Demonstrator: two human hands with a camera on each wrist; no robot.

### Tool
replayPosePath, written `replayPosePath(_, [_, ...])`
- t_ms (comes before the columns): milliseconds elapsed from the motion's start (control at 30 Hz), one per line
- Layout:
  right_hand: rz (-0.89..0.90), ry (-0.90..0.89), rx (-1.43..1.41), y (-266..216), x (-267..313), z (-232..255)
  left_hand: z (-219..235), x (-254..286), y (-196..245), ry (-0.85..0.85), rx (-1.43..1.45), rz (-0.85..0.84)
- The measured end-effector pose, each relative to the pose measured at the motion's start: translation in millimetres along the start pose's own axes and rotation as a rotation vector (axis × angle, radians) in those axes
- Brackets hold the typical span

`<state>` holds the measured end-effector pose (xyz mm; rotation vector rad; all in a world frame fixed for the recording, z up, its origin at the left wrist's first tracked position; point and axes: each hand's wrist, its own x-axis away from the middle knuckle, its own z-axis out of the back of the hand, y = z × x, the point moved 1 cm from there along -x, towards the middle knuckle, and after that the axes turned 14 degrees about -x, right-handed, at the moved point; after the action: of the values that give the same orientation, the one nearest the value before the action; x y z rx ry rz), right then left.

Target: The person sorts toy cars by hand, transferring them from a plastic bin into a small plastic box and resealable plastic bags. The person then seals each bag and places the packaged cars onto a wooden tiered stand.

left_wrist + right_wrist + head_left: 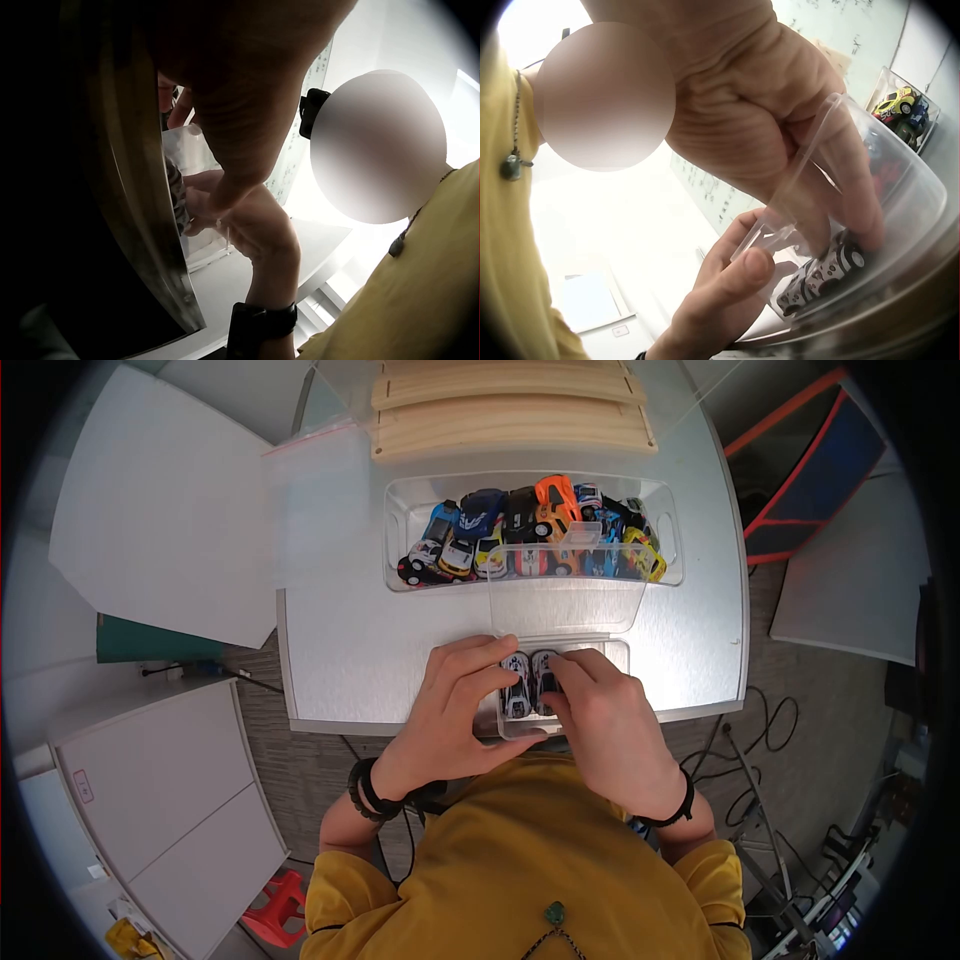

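Observation:
Two black-and-white toy cars, the left one [515, 698] and the right one [544, 672], lie side by side in a small clear box [525, 736] near the table's front edge. My left hand [440, 710] grips the box from the left, thumb along its near side and fingers towards its far side. My right hand [615, 735] pinches the right car inside the box. In the right wrist view, a patterned car [810, 285] shows below the right hand's [780, 120] fingertips, partly behind the clear wall [926, 184]; the left thumb [750, 270] touches the box.
A clear panel [568, 605] stands behind the small box. Beyond it, a long clear bin [395, 520] holds several colourful toy cars. Wooden boards [510, 425] lie at the table's far side, a clear plastic bag [320, 500] at the far left.

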<state>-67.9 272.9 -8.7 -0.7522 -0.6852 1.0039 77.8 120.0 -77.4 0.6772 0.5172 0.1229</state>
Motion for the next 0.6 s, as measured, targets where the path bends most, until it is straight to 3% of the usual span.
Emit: replayPosePath(600, [0.066, 0.004, -0.025, 6.5, 8.5, 6.5, 2.7, -2.0, 3.9, -0.01, -0.233, -0.087])
